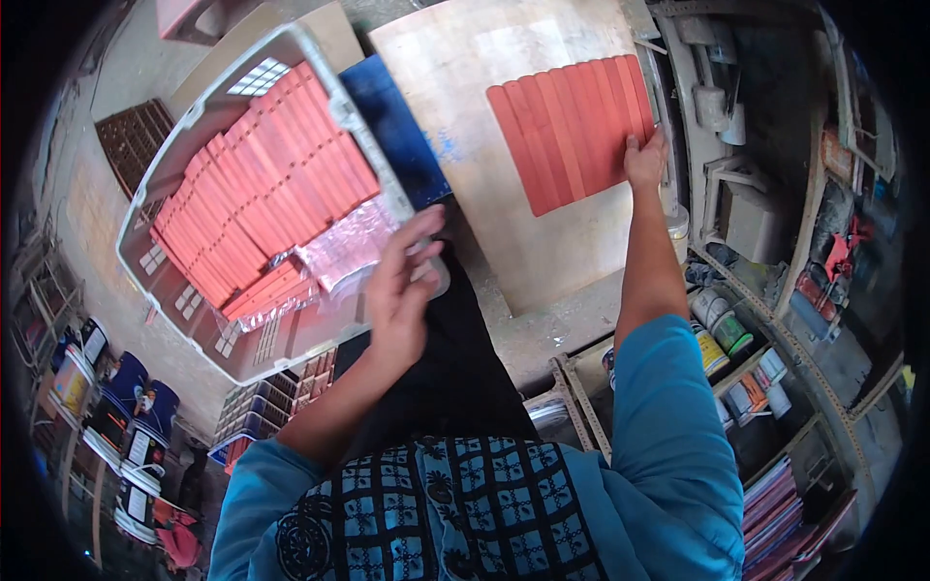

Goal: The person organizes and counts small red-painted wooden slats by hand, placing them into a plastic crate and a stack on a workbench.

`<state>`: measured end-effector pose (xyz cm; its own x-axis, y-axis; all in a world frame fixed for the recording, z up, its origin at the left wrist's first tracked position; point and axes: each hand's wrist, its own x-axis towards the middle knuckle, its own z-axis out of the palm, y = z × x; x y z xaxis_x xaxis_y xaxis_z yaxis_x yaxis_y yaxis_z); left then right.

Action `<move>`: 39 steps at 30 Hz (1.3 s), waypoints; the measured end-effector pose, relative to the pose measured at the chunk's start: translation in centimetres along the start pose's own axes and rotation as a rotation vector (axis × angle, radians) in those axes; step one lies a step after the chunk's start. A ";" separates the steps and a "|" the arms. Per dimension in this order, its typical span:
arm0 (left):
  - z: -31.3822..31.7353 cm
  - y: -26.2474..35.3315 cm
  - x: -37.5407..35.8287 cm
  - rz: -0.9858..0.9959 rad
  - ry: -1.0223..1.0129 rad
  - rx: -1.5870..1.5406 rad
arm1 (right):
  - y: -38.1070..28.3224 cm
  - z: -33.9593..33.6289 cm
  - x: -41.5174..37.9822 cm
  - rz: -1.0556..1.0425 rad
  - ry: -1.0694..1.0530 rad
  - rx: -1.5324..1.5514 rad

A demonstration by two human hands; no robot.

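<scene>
Cluttered workshop, shelves of cans (722,334) and tools along the right side, stacked crates (262,407) at lower left. Plywood board (504,126) serves as the work surface; a row of red strips (572,131) lies side by side near its right edge, laid flat and touching each other. Right hand (646,160) rests on the row's lower right corner, fingers flat and pressing down, not closed around anything. Left hand (402,281) hovers open, fingers spread, over the near corner of a grey bin (145,247) just left of the board; holds nothing. Bin is full of more red strips in rows, with a pink plastic wrap (344,247) bunched at its near end, right under the left hand. Blue sheet (397,131) sits between bin and board.
</scene>
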<state>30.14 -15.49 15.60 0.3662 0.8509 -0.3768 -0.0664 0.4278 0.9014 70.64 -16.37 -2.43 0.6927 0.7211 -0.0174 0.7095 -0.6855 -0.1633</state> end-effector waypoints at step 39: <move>10.4 -13.7 12.1 -0.695 0.179 -0.251 | -1.2 -1.7 1.6 0.065 -0.360 0.320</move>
<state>45.15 -14.25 0.96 0.2457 0.3874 -0.8886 -0.0922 0.9219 0.3764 71.17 -14.55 -0.59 0.6053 0.7056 -0.3683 0.5515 -0.7055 -0.4452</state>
